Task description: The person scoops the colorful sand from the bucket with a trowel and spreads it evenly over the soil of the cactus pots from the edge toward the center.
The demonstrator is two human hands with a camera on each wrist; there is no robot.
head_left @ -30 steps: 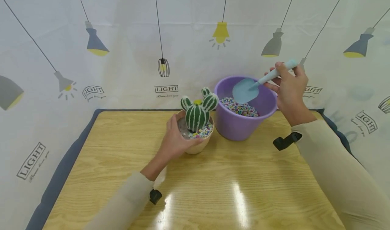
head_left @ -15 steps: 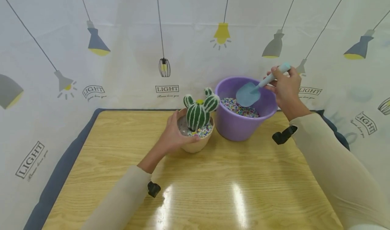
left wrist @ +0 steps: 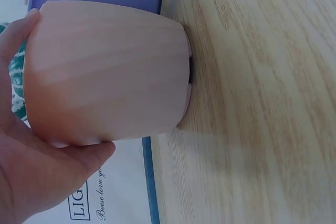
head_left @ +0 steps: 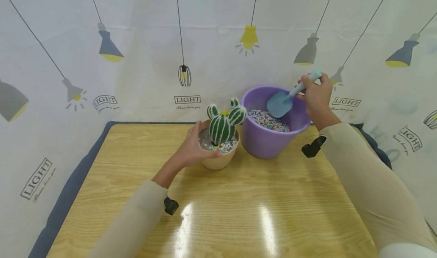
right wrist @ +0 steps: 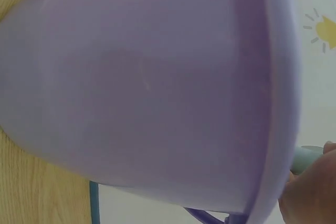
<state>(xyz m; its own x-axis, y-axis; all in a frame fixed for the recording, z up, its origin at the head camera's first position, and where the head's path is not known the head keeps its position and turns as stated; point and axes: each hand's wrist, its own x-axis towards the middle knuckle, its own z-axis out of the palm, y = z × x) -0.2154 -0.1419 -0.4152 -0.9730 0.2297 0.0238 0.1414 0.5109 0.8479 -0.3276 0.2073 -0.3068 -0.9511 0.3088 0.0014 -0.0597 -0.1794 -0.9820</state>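
My left hand (head_left: 192,148) grips a beige flowerpot (head_left: 220,162) on the table, thumb along the near rim and fingers round the left side. In it stands a green knitted cactus (head_left: 222,129) with white stripes. Colourful beads (head_left: 228,146) cover the front and right of the grey filling. My right hand (head_left: 317,98) pinches the handle of a light-blue trowel (head_left: 280,104). Its blade tilts down inside a purple bucket (head_left: 266,146), over or against multicoloured beads (head_left: 268,120); contact is unclear. In the right wrist view the bucket wall (right wrist: 142,87) hides the blade.
The wooden table (head_left: 232,208) extends in front of both containers. A white cloth (head_left: 143,53) printed with lamps hangs close behind and at the sides. The bucket stands just right of the flowerpot, near the table's back edge.
My right hand has shifted left, and the trowel's handle now stands steeper, with the blade slightly lower and farther right. The left forearm has moved slightly left while the hand stays on the flowerpot.
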